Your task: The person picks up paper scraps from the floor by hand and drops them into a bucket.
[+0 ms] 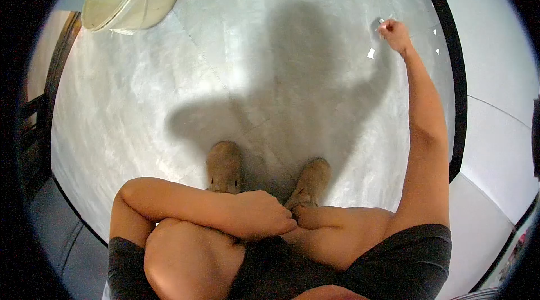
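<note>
My right hand (395,35) is stretched out low over the floor at the upper right, its fingers pinched on a small white scrap (381,21). Just left of and below that hand, another white scrap (370,53) lies on the grey floor. A few tiny white bits (437,51) are scattered to its right, close to the black skirting. My left hand (264,214) rests in front of my bent knees with its fingers curled closed. Whatever those fingers may hold is hidden.
A pale bucket (152,2) with something yellowish inside stands at the upper left. Black skirting (458,86) runs below the white wall (498,125) on the right. Dark furniture (36,120) is at the left edge. My brown shoes (224,166) are planted below the middle of the floor.
</note>
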Action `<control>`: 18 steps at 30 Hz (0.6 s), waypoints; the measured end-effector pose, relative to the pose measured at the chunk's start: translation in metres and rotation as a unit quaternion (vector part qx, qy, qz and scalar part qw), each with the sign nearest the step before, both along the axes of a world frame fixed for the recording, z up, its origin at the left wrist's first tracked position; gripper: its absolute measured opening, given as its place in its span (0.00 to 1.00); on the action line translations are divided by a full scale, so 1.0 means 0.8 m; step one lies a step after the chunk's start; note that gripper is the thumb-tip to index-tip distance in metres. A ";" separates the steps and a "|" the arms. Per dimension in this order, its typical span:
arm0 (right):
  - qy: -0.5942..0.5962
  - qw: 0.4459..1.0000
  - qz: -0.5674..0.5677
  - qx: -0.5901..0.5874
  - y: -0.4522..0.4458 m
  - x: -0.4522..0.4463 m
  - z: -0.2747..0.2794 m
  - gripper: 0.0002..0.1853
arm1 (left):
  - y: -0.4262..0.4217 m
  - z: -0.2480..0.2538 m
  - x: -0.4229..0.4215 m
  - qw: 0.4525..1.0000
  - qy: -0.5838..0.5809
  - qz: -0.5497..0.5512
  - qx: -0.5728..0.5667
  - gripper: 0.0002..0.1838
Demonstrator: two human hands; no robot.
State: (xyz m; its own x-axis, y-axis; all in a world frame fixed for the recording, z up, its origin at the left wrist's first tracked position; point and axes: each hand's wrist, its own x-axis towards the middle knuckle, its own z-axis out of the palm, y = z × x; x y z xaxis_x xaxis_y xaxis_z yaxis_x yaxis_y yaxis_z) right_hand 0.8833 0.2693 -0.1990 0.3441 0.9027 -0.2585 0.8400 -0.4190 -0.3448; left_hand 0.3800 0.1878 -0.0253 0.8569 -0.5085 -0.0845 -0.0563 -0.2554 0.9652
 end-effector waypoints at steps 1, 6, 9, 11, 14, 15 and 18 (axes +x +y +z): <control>0.018 1.000 0.004 -0.022 -0.011 -0.006 0.005 0.12 | -0.001 -0.001 -0.001 1.000 -0.006 0.007 -0.004 0.08; 0.096 0.992 -0.010 -0.080 -0.060 -0.038 0.008 0.09 | -0.004 -0.004 0.001 1.000 -0.014 0.002 -0.011 0.08; 0.058 0.998 -0.004 -0.036 -0.065 -0.044 -0.001 0.11 | -0.005 -0.005 0.004 1.000 -0.024 0.001 -0.008 0.08; 0.070 0.995 -0.024 -0.062 -0.066 -0.051 -0.001 0.12 | -0.007 -0.005 0.007 1.000 -0.020 -0.004 -0.003 0.08; 0.065 0.995 -0.002 -0.073 -0.064 -0.048 -0.006 0.12 | -0.001 0.000 0.010 1.000 -0.009 0.002 -0.017 0.08; 0.059 0.996 0.014 -0.071 -0.063 -0.046 -0.009 0.12 | -0.002 -0.001 0.011 1.000 -0.009 0.001 -0.015 0.08; 0.037 0.992 0.086 -0.080 -0.058 -0.039 -0.013 0.10 | 0.000 -0.003 0.013 1.000 -0.004 -0.004 -0.011 0.08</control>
State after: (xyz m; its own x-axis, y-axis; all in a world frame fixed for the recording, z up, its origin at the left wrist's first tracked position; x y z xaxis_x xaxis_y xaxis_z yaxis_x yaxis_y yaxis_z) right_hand 0.8518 0.2232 -0.2090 0.1636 0.8913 -0.4228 0.8786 -0.3266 -0.3485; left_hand 0.3903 0.1875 -0.0273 0.8534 -0.5169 -0.0668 -0.0661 -0.2344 0.9699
